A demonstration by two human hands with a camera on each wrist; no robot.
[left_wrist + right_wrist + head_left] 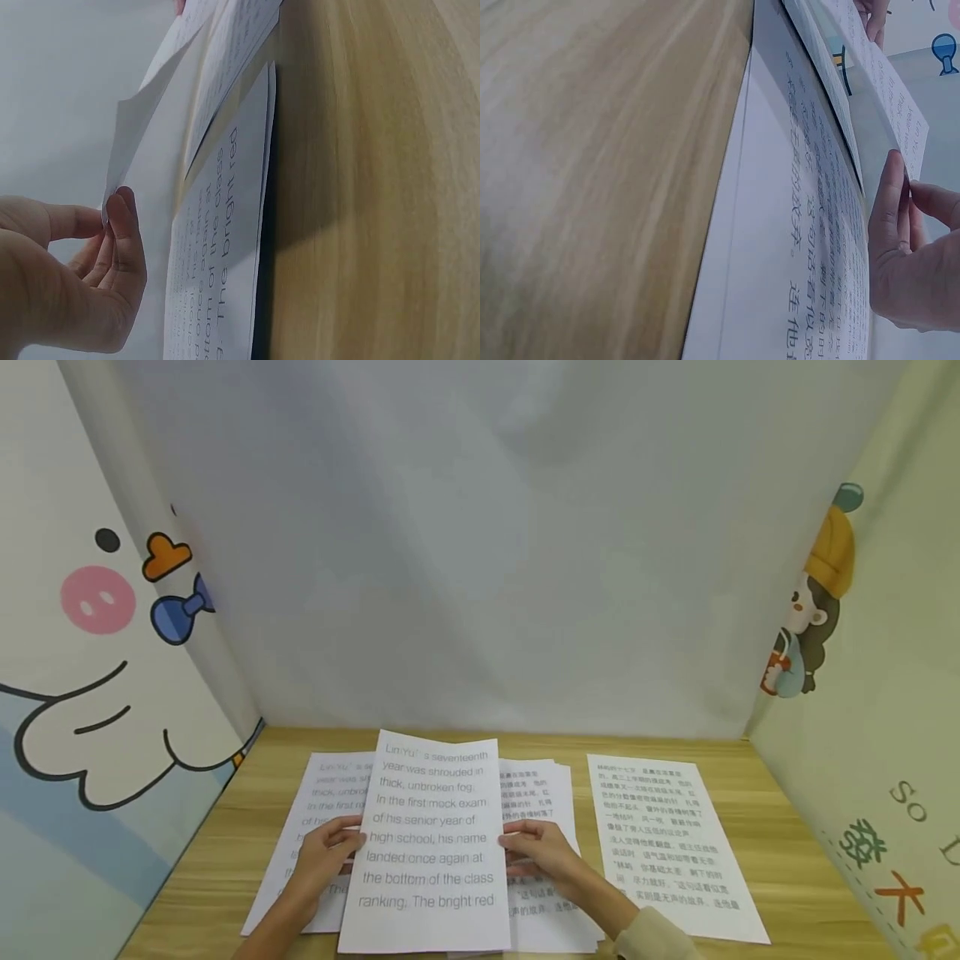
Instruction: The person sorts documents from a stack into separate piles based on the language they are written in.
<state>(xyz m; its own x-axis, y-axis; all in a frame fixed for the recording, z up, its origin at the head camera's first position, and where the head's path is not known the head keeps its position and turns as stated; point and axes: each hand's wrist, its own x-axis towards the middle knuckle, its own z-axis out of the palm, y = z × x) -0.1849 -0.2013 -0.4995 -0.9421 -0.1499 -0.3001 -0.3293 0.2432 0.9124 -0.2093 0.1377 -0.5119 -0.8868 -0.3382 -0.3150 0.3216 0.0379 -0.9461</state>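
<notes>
A printed sheet of paper [427, 843] with large English text is held up above the table. My left hand [317, 864] pinches its left edge between thumb and fingers, and my right hand [553, 860] pinches the right edge the same way. In the left wrist view, the left hand [90, 277] grips the paper's edge over a stack of English pages [217, 247]. Below the right hand [915, 247] in the right wrist view lies a stack of Chinese pages [780, 195]. The held sheet partly covers both stacks in the head view.
A separate Chinese page [667, 852] lies flat on the wooden table [806, 877] at the right. Behind the table hangs a pale grey backdrop [510, 568]. Cartoon-printed panels [67, 727] stand at both sides.
</notes>
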